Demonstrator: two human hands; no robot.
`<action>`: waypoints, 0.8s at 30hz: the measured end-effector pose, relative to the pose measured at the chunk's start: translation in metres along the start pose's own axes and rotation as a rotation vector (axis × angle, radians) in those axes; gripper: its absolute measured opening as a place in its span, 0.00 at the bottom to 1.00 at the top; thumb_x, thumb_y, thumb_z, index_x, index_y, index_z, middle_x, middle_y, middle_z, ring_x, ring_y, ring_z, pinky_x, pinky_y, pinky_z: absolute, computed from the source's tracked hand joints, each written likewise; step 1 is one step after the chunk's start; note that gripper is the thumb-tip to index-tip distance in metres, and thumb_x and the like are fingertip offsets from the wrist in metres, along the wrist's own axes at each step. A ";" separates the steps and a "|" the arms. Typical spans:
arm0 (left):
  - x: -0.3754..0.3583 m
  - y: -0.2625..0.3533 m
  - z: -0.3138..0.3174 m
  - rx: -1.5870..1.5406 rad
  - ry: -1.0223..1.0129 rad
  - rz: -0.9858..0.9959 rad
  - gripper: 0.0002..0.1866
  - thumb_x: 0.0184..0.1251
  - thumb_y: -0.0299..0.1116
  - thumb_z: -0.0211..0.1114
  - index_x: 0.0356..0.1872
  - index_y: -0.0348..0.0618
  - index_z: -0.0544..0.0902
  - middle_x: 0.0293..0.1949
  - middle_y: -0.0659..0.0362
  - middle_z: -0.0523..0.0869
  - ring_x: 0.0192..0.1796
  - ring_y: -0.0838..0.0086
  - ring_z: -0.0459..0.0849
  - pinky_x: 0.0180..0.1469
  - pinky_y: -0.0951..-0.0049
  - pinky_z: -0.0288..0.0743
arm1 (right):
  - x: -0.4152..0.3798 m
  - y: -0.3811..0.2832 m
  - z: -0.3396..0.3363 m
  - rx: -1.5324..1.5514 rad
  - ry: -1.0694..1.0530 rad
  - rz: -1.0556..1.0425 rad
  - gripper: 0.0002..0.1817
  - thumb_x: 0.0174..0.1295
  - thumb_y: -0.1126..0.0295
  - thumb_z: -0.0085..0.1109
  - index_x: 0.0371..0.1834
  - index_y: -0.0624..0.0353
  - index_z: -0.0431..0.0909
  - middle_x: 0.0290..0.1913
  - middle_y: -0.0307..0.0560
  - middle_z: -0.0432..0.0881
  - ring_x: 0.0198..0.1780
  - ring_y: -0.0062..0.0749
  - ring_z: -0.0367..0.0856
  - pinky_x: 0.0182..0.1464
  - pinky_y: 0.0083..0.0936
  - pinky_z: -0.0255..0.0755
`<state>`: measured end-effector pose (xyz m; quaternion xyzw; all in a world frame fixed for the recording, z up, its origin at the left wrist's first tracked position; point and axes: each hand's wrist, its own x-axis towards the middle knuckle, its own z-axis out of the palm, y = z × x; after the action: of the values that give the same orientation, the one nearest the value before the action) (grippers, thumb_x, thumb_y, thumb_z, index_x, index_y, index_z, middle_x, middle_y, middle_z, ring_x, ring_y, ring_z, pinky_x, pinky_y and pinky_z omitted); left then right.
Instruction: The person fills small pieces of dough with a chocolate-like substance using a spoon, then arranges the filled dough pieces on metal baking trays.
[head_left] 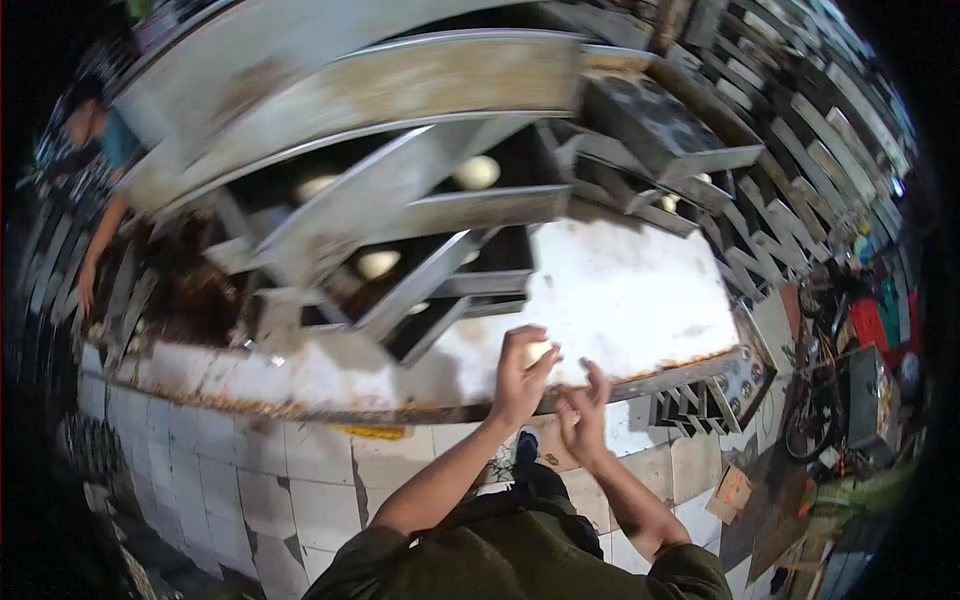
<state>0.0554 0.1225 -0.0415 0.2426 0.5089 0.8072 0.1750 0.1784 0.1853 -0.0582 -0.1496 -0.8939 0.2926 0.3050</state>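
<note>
Above the front edge of the white worktable (640,300), my left hand (520,378) has its fingers curled round a pale dough ball (537,352). My right hand (585,415) is just to the right, apart from the ball, with its fingers spread and nothing seen in them. Metal trays (490,208) lie stacked at angles on the table beyond my left hand. Inside them sit pale dough balls, one in an upper tray (477,172) and another lower down (379,264).
At the far left a co-worker (110,150) reaches an arm down to trays. More trays (680,115) are piled at the back right. A cardboard box (730,493) and a bicycle wheel (810,422) are on the floor at right.
</note>
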 end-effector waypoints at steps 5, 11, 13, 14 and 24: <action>0.055 -0.100 0.062 1.164 -0.629 0.256 0.23 0.54 0.33 0.63 0.54 0.53 0.75 0.65 0.54 0.62 0.68 0.56 0.56 0.68 0.51 0.42 | 0.084 0.164 -0.037 -0.085 0.270 0.373 0.13 0.64 0.67 0.47 0.38 0.66 0.77 0.42 0.58 0.76 0.44 0.48 0.72 0.50 0.32 0.65; 0.015 0.022 -0.013 0.724 -0.140 0.131 0.24 0.54 0.22 0.60 0.56 0.37 0.71 0.59 0.49 0.70 0.62 0.62 0.68 0.63 0.64 0.59 | 0.065 0.139 -0.002 -0.062 -0.509 -0.270 0.14 0.49 0.72 0.57 0.41 0.58 0.75 0.44 0.53 0.75 0.49 0.47 0.72 0.52 0.36 0.66; -0.014 0.072 -0.042 0.763 0.055 0.147 0.24 0.54 0.23 0.59 0.55 0.34 0.69 0.50 0.49 0.76 0.54 0.63 0.75 0.57 0.66 0.64 | 0.059 0.159 -0.044 0.011 -0.498 -0.383 0.19 0.42 0.73 0.59 0.42 0.55 0.74 0.46 0.47 0.74 0.48 0.43 0.71 0.52 0.38 0.64; -0.031 0.091 -0.055 0.831 0.160 0.199 0.21 0.58 0.27 0.59 0.53 0.34 0.70 0.49 0.50 0.77 0.50 0.62 0.76 0.54 0.64 0.66 | 0.081 0.166 -0.056 0.043 -0.485 -0.346 0.14 0.40 0.75 0.58 0.34 0.54 0.75 0.39 0.46 0.75 0.42 0.43 0.72 0.45 0.38 0.65; 0.054 0.242 -0.120 1.009 0.480 1.381 0.21 0.67 0.52 0.47 0.44 0.42 0.69 0.38 0.54 0.71 0.42 0.61 0.72 0.52 0.54 0.65 | 0.097 0.131 -0.016 -0.400 -0.218 -0.283 0.05 0.58 0.72 0.50 0.35 0.61 0.72 0.26 0.52 0.74 0.31 0.47 0.71 0.39 0.40 0.66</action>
<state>-0.0660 -0.0390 0.1453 0.3680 0.5672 0.4413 -0.5900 0.1257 0.3381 -0.0840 -0.0481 -0.9736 0.0789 0.2090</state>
